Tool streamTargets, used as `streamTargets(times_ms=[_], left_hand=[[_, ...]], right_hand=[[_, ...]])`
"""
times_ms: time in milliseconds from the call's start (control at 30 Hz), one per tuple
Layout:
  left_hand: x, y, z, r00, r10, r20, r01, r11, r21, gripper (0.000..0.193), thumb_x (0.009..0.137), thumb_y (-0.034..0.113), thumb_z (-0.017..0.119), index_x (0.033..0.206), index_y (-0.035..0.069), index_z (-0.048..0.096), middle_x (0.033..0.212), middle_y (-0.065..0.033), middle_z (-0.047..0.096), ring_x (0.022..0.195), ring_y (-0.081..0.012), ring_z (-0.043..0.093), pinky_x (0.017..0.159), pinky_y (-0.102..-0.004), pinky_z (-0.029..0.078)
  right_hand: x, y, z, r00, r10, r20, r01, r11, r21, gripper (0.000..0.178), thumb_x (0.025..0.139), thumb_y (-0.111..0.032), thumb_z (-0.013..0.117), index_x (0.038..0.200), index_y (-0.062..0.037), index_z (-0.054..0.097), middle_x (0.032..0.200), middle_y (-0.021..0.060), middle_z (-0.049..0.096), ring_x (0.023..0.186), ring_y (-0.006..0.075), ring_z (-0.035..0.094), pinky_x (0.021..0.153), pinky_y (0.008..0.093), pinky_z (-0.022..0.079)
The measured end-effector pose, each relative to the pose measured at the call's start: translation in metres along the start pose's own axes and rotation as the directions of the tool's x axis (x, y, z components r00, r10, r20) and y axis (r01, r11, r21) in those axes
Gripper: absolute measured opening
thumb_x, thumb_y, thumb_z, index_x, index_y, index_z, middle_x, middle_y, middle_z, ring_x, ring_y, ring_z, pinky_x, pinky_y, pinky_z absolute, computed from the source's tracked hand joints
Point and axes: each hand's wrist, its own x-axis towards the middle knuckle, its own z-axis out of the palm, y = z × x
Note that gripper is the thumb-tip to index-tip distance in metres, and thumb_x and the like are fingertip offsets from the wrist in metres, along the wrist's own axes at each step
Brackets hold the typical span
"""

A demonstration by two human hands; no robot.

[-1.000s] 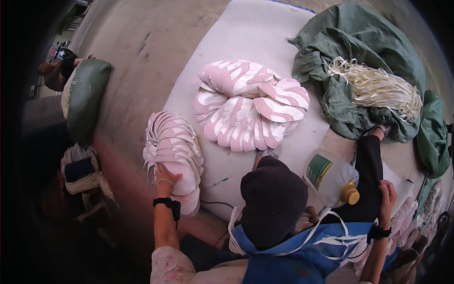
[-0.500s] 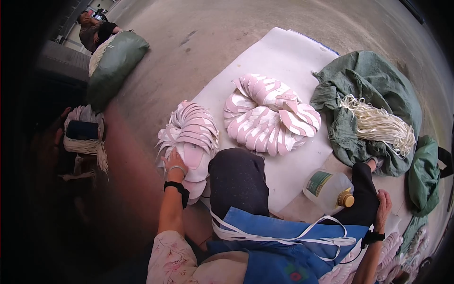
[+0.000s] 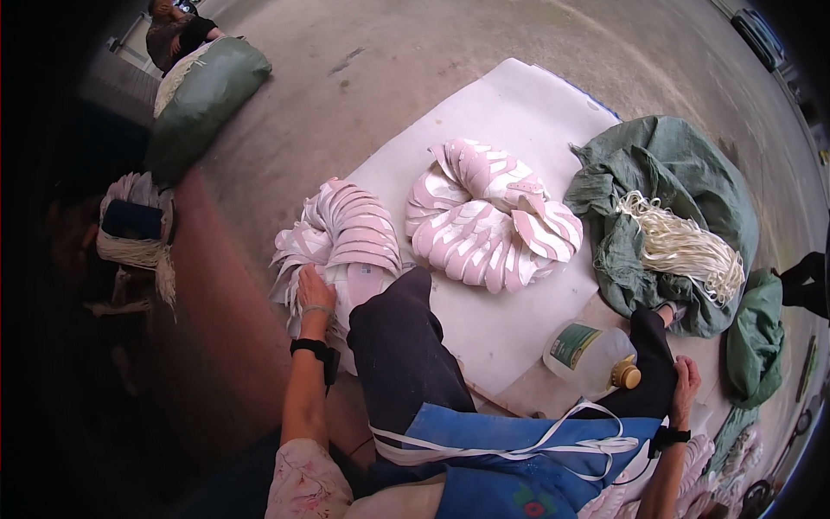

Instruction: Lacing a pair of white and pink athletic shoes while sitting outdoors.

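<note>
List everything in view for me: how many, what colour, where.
Sheet: one, white, centre
Fanned stack: one, pink-white, left
Coiled stack: one, pink-white, on sheet
Similar pieces: several, pink-white, lower right
Large sack: one, green, right
Cords: one bundle, cream, on large sack
Smaller sack: one, green, far right
Far sack: one, green, upper left
Jug: one, clear, yellow-capped, right of centre
Apparent stool: one, blue and cream, left
Another person: one, dark clothes, upper left
Apron: one, blue, lap
Trousers: one pair, black, legs
Wristbands: two, black, wrists
Left hand: one, bare, on fanned stack
Right hand: one, bare, beside right trouser leg
</note>
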Motion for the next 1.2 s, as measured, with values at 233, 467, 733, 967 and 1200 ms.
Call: streamTargets(times_ms=[233, 467, 733, 967, 1200], left_hand=[[0.016, -0.032, 0.039, 0.95, -0.123, 0.288, 0.207, 0.937, -0.282, 0.048, 0.088, 0.038, 0.045, 0.106, -0.004, 0.059, 0.113, -0.0301, 0.057, 0.107, -0.047, 0.053, 0.092, -0.0506, 0.041], [0.039, -0.113, 0.049, 0.99, -0.095, 0.107, 0.086, 0.993, 0.085, 0.042, 0.095, 0.024, 0.036, 0.087, -0.005, 0.064, 0.092, -0.026, 0.063, 0.091, -0.0412, 0.06, 0.079, -0.05, 0.047], [0.048, -0.107, 0.046, 0.898, -0.436, 0.068, 0.423, 0.807, -0.411, 0.041, 0.091, 0.025, 0.037, 0.093, -0.005, 0.064, 0.099, -0.0282, 0.062, 0.092, -0.0452, 0.058, 0.079, -0.0502, 0.044], [0.038, -0.073, 0.039, 0.876, -0.446, 0.185, 0.478, 0.745, -0.464, 0.052, 0.089, 0.036, 0.042, 0.105, -0.009, 0.062, 0.111, -0.0315, 0.058, 0.108, -0.0445, 0.055, 0.09, -0.0464, 0.041], [0.027, -0.127, 0.046, 0.93, -0.336, 0.147, 0.361, 0.908, -0.211, 0.054, 0.09, 0.038, 0.042, 0.102, -0.012, 0.061, 0.11, -0.0325, 0.058, 0.106, -0.0448, 0.055, 0.089, -0.0467, 0.042]], right_hand=[[-0.002, -0.006, 0.007, 1.0, 0.004, -0.014, -0.004, 1.0, -0.012, 0.029, 0.091, -0.026, 0.054, 0.092, 0.0012, 0.062, 0.08, 0.002, 0.057, 0.077, 0.0111, 0.05, 0.074, 0.0234, 0.04], [0.002, -0.001, 0.004, 0.999, 0.038, -0.013, -0.037, 0.999, 0.025, 0.027, 0.091, -0.025, 0.054, 0.092, 0.0012, 0.062, 0.08, 0.0015, 0.056, 0.077, 0.01, 0.049, 0.072, 0.0228, 0.04], [0.005, -0.015, -0.003, 0.999, 0.047, -0.014, -0.047, 0.999, -0.021, 0.023, 0.09, -0.022, 0.055, 0.092, 0.0006, 0.061, 0.08, -0.0011, 0.055, 0.074, 0.0074, 0.047, 0.068, 0.0207, 0.039], [0.009, -0.009, -0.003, 0.999, 0.028, -0.042, -0.028, 1.0, 0.002, 0.023, 0.09, -0.021, 0.055, 0.092, 0.0005, 0.062, 0.079, -0.0017, 0.055, 0.074, 0.0077, 0.048, 0.069, 0.021, 0.039], [0.012, -0.017, 0.016, 1.0, -0.002, -0.01, 0.002, 1.0, 0.023, 0.024, 0.09, -0.022, 0.055, 0.092, 0.0002, 0.062, 0.08, -0.0011, 0.055, 0.075, 0.008, 0.048, 0.07, 0.0211, 0.039]])
